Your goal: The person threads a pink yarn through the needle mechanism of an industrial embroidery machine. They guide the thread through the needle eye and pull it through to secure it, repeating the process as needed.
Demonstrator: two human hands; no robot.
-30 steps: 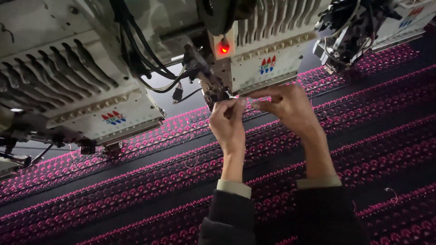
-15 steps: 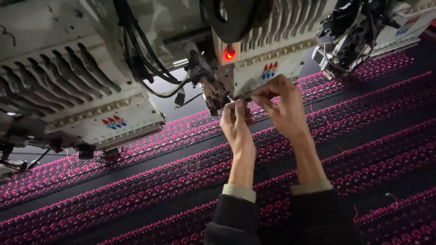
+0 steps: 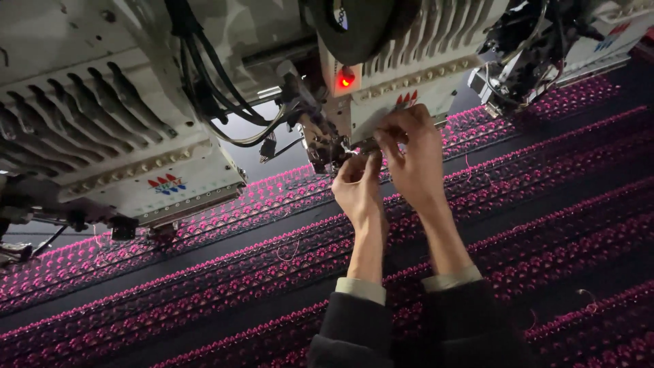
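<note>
1. Both hands are raised to the needle area (image 3: pixel 334 146) of the middle head (image 3: pixel 402 82). The left hand (image 3: pixel 357 187) pinches its fingertips narrowly just right of the needles; the right hand (image 3: pixel 412 153), touching it, curls its fingers at the head's lower edge. What they grip is too small to tell.
2. Compared with half a second ago, both hands sit a little higher and closer together.
3. Three machine heads show: one (image 3: pixel 136 157) far left of the hands, one above them, one (image 3: pixel 545 48) to their right. One red lamp (image 3: pixel 345 81) glows above the hands.
4. Dark fabric (image 3: pixel 204 286) with pink stitched rows lies beneath the wrists.
</note>
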